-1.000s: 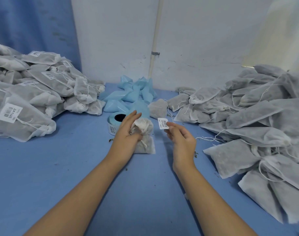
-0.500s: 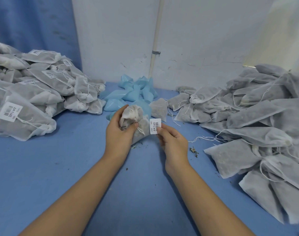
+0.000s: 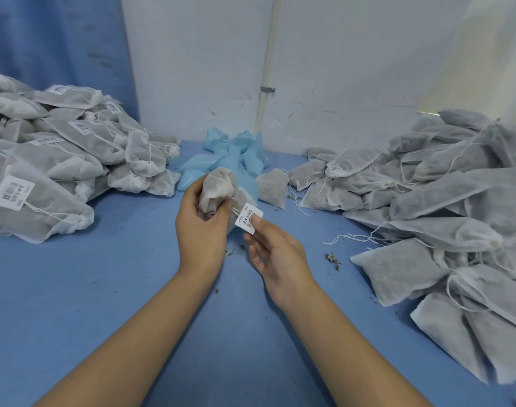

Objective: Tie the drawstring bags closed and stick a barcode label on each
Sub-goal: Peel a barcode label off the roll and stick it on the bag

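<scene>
Over the blue table (image 3: 104, 289), we see two bare forearms meet at the centre. The right hand (image 3: 276, 257) sits nearest us and pinches the lower end of a white barcode label (image 3: 249, 218) between thumb and fingers. Just beyond and to its left, the left hand (image 3: 202, 227) grips a drawstring bag (image 3: 217, 188) with its fingers curled round the gathered neck. The neck points up and the filled body hangs down and to the right, behind the label. The label's long axis tilts up and away from the right hand, and its free end overlaps the bag's body. We cannot tell whether it is touching the cloth yet. We judge that the coming move is a short press leftward onto the bag, with the right hand carrying it and the left hand bracing. Farther back lie blue backing scraps (image 3: 230, 157). Labelled bags (image 3: 60, 160) are heaped at far left and unlabelled bags (image 3: 442, 201) at far right, well apart, below a white wall (image 3: 339, 69).
</scene>
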`<state>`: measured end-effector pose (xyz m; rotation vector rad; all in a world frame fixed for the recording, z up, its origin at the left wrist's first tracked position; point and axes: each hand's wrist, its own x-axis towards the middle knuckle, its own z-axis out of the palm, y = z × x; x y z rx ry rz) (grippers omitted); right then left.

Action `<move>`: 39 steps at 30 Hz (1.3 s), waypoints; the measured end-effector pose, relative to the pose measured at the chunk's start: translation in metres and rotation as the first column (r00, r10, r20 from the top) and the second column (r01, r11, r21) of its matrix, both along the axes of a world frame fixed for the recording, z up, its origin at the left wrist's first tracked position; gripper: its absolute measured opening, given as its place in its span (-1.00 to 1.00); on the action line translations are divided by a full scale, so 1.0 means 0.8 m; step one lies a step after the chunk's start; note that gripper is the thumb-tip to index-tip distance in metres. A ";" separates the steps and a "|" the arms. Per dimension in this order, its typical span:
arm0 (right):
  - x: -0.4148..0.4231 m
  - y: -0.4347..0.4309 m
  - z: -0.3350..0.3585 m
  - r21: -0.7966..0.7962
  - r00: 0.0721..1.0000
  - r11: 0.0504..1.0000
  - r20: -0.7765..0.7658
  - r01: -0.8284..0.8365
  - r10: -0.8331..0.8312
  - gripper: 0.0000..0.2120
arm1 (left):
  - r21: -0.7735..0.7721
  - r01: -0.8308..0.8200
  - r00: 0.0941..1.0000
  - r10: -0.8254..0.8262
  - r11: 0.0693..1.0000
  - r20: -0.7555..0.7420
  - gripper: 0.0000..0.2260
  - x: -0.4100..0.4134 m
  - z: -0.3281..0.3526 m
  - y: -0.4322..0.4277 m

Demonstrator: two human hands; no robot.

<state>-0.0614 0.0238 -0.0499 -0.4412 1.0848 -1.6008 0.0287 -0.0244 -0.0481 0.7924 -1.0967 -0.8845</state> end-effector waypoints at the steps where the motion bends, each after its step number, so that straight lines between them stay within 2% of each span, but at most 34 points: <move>1: 0.000 0.000 -0.001 -0.003 1.000 1.000 -0.002 -0.001 0.001 -0.97 | 0.014 0.015 1.000 -0.015 1.000 -0.015 -0.62 -0.001 0.000 -0.001; 8: -0.001 0.000 -0.005 -0.018 0.997 0.999 -0.070 -0.028 0.027 -0.96 | 0.059 0.108 0.989 -0.101 0.992 -0.110 -0.77 -0.001 0.001 -0.003; 14: 0.003 0.000 -0.003 0.027 0.955 0.999 -0.296 -0.026 0.033 -0.79 | 0.075 0.178 0.980 -0.170 0.981 -0.100 -0.85 0.001 0.007 -0.002; 18: 0.000 0.001 -0.008 -0.073 0.930 0.997 -0.367 -0.015 -0.013 -0.64 | 0.163 0.247 0.969 -0.239 0.955 -0.068 -0.88 0.010 0.010 -0.009; 21: -0.004 0.002 -0.010 -0.134 0.913 0.990 -0.407 -0.041 -0.017 -0.65 | 0.267 0.325 0.943 -0.330 0.907 -0.026 -0.91 0.010 0.007 -0.011; 23: -0.009 0.001 -0.010 -0.148 0.926 0.987 -0.377 -0.059 -0.001 -0.72 | 0.295 0.376 0.923 -0.382 0.879 -0.039 -0.80 0.009 0.007 -0.010; 26: -0.015 0.000 -0.010 -0.204 0.972 0.977 -0.235 -0.064 0.015 -0.79 | 0.244 0.492 0.868 -0.492 0.836 -0.066 -0.55 0.005 0.007 -0.005; 29: -0.018 -0.001 -0.009 -0.253 0.997 0.967 -0.077 -0.018 -0.001 -0.84 | 0.218 0.560 0.823 -0.568 0.799 -0.032 -0.46 -0.001 0.001 0.000; 32: -0.022 -0.002 -0.008 -0.270 0.999 0.963 0.031 0.023 -0.015 -0.83 | 0.278 0.539 0.832 -0.554 0.795 -0.026 -0.63 -0.004 -0.004 0.001; 35: -0.024 -0.003 -0.010 -0.231 1.000 0.973 0.013 0.020 -0.018 -0.83 | 0.332 0.486 0.856 -0.517 0.809 0.008 -0.81 -0.005 -0.009 -0.001; 39: -0.025 -0.004 -0.011 -0.214 1.000 0.977 0.003 0.018 -0.018 -0.90 | 0.328 0.567 0.822 -0.548 0.756 -0.158 -0.87 -0.003 -0.008 -0.002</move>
